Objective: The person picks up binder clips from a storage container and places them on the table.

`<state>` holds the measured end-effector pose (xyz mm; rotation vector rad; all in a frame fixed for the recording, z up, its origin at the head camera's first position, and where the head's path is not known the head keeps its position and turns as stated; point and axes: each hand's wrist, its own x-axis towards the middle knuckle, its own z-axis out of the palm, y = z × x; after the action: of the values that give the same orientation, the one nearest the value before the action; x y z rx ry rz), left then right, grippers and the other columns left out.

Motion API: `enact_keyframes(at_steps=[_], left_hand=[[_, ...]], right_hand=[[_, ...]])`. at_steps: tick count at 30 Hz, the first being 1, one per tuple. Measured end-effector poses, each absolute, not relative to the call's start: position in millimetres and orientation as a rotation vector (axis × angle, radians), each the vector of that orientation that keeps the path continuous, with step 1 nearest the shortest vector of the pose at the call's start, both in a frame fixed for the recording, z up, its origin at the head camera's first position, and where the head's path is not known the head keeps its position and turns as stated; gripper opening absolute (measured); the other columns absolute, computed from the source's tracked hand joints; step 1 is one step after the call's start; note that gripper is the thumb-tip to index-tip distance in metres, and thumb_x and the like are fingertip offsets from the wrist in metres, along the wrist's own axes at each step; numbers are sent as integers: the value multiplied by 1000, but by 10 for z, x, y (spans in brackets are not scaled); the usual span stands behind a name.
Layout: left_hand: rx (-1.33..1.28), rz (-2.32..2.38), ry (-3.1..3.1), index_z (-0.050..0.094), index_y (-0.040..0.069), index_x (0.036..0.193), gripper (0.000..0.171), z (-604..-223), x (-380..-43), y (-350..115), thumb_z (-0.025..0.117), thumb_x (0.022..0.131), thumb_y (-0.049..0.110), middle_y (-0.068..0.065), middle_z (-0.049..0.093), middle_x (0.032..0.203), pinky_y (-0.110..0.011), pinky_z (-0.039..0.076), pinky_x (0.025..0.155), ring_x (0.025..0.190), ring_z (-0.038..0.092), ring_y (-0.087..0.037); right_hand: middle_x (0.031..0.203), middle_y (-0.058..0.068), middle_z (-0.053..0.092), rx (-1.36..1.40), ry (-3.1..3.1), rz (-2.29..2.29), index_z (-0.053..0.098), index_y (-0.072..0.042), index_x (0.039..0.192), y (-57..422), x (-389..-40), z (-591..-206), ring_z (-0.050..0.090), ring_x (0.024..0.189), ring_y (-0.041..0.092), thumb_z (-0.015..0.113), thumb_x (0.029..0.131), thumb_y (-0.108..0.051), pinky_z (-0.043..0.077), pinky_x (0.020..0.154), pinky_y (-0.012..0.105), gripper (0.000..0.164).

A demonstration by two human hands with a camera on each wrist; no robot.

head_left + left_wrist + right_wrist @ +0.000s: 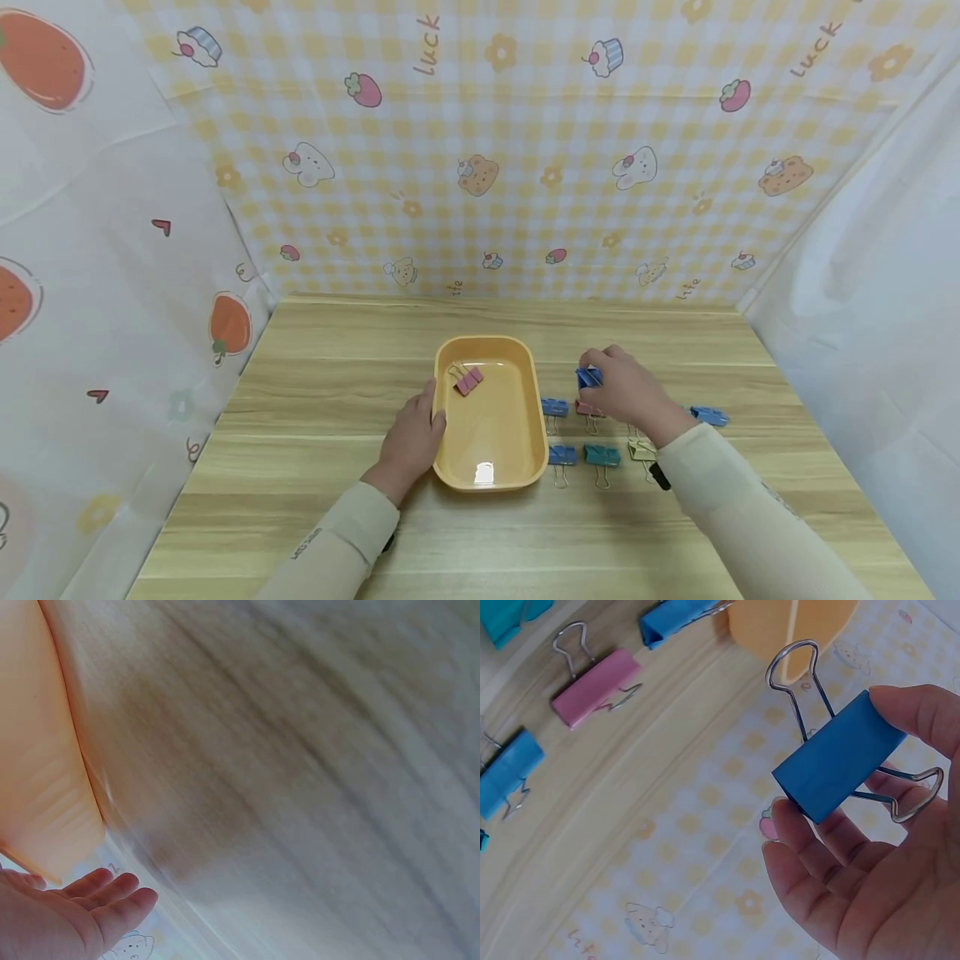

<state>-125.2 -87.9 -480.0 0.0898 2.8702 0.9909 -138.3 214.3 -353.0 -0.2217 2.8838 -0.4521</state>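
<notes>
A blue binder clip (840, 757) is pinched between the thumb and fingertips of my right hand (628, 390). In the right wrist view its two wire handles stand out on either side. The right hand is above the rows of clips, right of a yellow tray (491, 482). My left hand (412, 437) rests at the tray's left side, thumb by the rim; in the left wrist view its fingers (124, 907) extend loosely beside the tray wall. Inside the tray, near its upper left, lies a pink binder clip (468, 381).
Rows of binder clips lie right of the tray, among them a blue one (562, 455), a teal one (602, 455), a pale yellow one (642, 451) and a pink one (588, 408). Another blue clip (709, 416) lies farther right. A patterned cloth (495, 208) hangs behind the wooden table (345, 350).
</notes>
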Motion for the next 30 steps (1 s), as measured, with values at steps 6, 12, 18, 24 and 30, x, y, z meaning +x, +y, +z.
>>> enact_keyframes(at_steps=[6, 12, 18, 24, 30], left_hand=[[86, 990, 2870, 20, 10, 155, 61, -4814, -1250, -876, 42, 102, 30, -25, 44, 141, -57, 45, 95, 124, 48, -42], [91, 992, 2871, 20, 10, 155, 61, -4814, -1239, -876, 42, 101, 29, -25, 44, 141, -57, 46, 93, 123, 49, -43], [103, 993, 2876, 21, 9, 154, 60, -4810, -1241, -871, 42, 102, 29, -26, 44, 140, -57, 46, 94, 123, 49, -43], [94, 999, 2871, 21, 9, 155, 61, -4812, -1247, -867, 42, 101, 29, -25, 45, 140, -56, 45, 95, 123, 49, -42], [95, 1001, 2871, 21, 10, 155, 60, -4805, -1247, -874, 42, 101, 29, -24, 45, 140, -56, 45, 95, 124, 48, -41]], right_hand=[[130, 23, 48, -198, 2872, -447, 56, -12, 128, 2210, -1367, -3575, 53, 87, 28, 66, 87, -23, 45, 62, 37, 44], [123, 23, 50, -183, 2856, -463, 56, -10, 125, 2290, -1348, -3605, 52, 77, 26, 66, 86, -22, 43, 58, 35, 42], [123, 25, 49, -194, 2846, -458, 55, -7, 127, 2387, -1321, -3620, 52, 78, 26, 65, 87, -23, 44, 61, 37, 45], [125, 26, 49, -177, 2850, -437, 55, -7, 128, 2457, -1295, -3645, 53, 77, 25, 67, 86, -25, 46, 60, 38, 46], [121, 27, 50, -144, 2864, -399, 56, -6, 124, 2533, -1260, -3647, 52, 75, 26, 65, 85, -23, 44, 58, 39, 43]])
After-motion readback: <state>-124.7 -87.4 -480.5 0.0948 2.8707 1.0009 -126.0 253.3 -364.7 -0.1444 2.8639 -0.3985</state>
